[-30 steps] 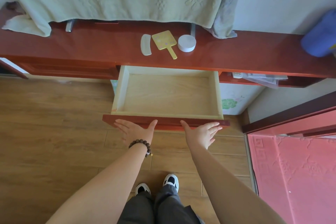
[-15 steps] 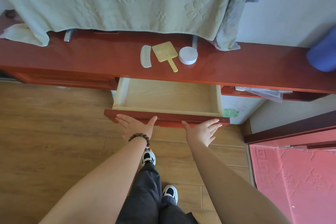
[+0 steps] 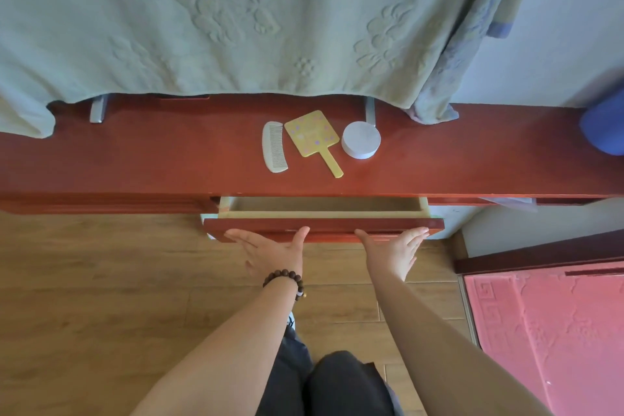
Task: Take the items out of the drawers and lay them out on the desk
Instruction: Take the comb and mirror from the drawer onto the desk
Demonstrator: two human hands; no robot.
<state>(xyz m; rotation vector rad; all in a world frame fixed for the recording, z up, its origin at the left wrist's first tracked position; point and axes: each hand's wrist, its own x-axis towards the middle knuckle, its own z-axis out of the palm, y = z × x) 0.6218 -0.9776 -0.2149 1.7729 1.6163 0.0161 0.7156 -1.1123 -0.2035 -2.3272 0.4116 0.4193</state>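
The red wooden desk (image 3: 135,159) runs across the view. On it lie a white comb (image 3: 274,147), a yellow hand mirror (image 3: 313,138) and a round white jar (image 3: 360,140), side by side. The middle drawer (image 3: 320,226) stands only slightly out, and its pale wooden inside shows nothing in it. My left hand (image 3: 270,252) and my right hand (image 3: 393,252) rest flat with fingers spread against the drawer's red front. Neither hand holds anything.
A pale green towel (image 3: 236,17) hangs over the back of the desk. A blue object (image 3: 604,125) sits at the desk's right end. Papers (image 3: 510,202) show in a compartment to the right of the drawer. A red door (image 3: 553,334) stands at lower right.
Both hands have pushed the drawer inward, from wide open to nearly shut. I have stepped closer to the desk.
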